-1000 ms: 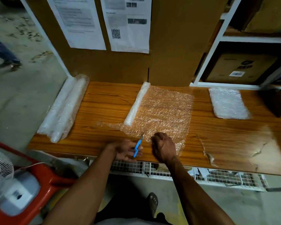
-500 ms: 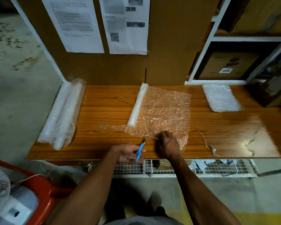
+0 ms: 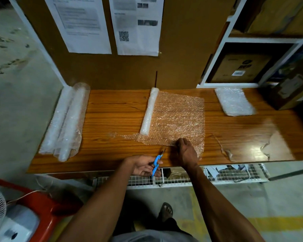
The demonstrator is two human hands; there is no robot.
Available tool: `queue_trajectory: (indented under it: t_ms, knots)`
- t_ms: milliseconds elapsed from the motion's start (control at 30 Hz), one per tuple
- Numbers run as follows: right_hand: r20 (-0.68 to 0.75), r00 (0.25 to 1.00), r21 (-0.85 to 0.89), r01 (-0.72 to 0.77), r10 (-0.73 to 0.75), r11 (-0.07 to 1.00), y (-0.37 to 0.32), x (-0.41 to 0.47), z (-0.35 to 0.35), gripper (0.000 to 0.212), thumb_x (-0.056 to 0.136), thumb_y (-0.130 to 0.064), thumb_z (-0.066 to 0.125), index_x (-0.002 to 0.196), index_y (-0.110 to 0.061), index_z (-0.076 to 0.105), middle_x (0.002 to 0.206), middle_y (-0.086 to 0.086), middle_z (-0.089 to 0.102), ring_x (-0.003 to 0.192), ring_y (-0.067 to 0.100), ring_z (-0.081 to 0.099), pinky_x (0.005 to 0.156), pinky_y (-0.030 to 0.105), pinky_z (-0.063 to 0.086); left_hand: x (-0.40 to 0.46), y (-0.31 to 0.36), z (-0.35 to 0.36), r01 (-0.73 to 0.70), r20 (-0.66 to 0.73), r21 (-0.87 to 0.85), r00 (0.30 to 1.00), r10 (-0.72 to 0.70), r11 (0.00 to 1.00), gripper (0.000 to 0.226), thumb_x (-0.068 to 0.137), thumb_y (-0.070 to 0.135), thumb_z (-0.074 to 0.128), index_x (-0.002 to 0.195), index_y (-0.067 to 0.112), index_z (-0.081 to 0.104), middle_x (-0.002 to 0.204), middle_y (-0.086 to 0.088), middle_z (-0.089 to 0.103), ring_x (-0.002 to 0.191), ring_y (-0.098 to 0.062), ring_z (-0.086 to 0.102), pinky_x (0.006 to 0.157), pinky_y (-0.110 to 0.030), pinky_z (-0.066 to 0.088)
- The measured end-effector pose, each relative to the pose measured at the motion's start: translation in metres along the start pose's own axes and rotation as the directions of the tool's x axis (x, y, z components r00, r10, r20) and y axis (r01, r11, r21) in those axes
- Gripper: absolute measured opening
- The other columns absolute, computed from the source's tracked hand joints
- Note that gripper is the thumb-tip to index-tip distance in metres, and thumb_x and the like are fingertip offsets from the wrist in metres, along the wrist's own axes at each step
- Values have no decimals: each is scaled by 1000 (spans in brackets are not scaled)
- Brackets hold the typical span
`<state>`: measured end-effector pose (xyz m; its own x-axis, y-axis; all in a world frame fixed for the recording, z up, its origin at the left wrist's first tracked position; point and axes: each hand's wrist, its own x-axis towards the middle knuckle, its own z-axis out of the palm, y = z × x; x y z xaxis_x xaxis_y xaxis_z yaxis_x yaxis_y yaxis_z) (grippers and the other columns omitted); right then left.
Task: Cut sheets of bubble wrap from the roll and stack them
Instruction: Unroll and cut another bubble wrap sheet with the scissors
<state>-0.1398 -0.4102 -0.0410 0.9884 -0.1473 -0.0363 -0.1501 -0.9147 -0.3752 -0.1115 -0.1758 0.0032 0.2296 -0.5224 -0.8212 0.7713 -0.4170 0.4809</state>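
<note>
A thin roll of bubble wrap lies mid-table, with a sheet of bubble wrap unrolled to its right. My right hand pinches the sheet's near edge. My left hand grips blue-handled scissors at the table's front edge, blades pointing up at the sheet's near edge, just left of my right hand. A stack of cut sheets lies at the back right of the wooden table.
Two larger bubble wrap rolls lie along the table's left end. A cardboard board with papers stands behind. Shelving with boxes is at the right. Peeling laminate marks the table's right. A fan on a red stool sits lower left.
My left hand with the scissors has drawn back from the sheet toward the table's front edge. My right hand keeps its pinch on the sheet's near edge.
</note>
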Motion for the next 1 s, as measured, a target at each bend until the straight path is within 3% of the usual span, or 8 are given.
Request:
queue_trajectory:
  t_ms: [133,200,300,467,667,800,900,1000]
  knots:
    - [-32,999,7,17,-17,1000,2,-5,3,33,94,-29,70,117,-9,59,113,13,61,96,34,58,70,32,38,7,4,10,-38,-76,16,996,39,999,47,91,37,74,124,4,65,116,-17,74,103,-22,73,70,-21,53]
    - [-49,998,-18,45,-46,999,4,-6,7,39,91,-32,75,118,-12,58,113,12,61,94,32,59,70,32,40,10,5,14,-47,-90,5,995,47,999,32,94,35,70,114,11,70,114,-18,75,108,-25,73,72,-23,52]
    - [-25,997,-74,67,-69,995,6,-5,13,46,81,-23,83,121,-14,61,119,11,61,96,31,61,71,34,45,13,5,18,-65,-124,2,990,65,998,19,96,33,69,104,16,72,111,-18,75,108,-27,73,74,-26,53]
    - [15,998,-96,61,-59,994,8,1,14,52,79,-23,86,125,-21,60,128,9,59,106,28,61,82,38,56,18,6,26,-79,-160,6,984,79,997,21,95,34,70,106,15,72,108,-15,76,104,-23,74,72,-25,55]
    - [-30,993,-65,111,-113,992,9,-2,13,34,85,-19,81,114,-18,64,119,7,63,95,25,63,71,31,51,20,6,33,-103,-197,-27,976,96,994,26,94,31,71,114,15,71,111,-14,76,103,-22,75,65,-23,54]
    - [-24,993,10,112,-112,994,16,-5,19,35,85,-19,81,115,-19,63,116,4,62,93,23,63,68,28,49,24,5,38,-123,-240,-33,964,111,992,25,92,25,74,112,12,67,110,-13,76,100,-24,75,65,-23,54]
    - [7,996,95,86,-87,992,23,-6,28,25,92,-16,71,115,-20,62,116,3,61,94,22,61,69,23,44,31,3,41,-155,-271,-45,953,137,987,27,90,20,77,111,7,66,108,-15,76,99,-26,75,67,-24,57]
    - [24,998,209,56,-62,976,27,-2,31,26,102,-9,53,123,-14,67,123,6,59,109,23,56,87,27,44,39,2,44,-175,-314,-50,937,151,983,24,90,13,76,109,1,67,106,-19,76,89,-23,76,67,-24,60]
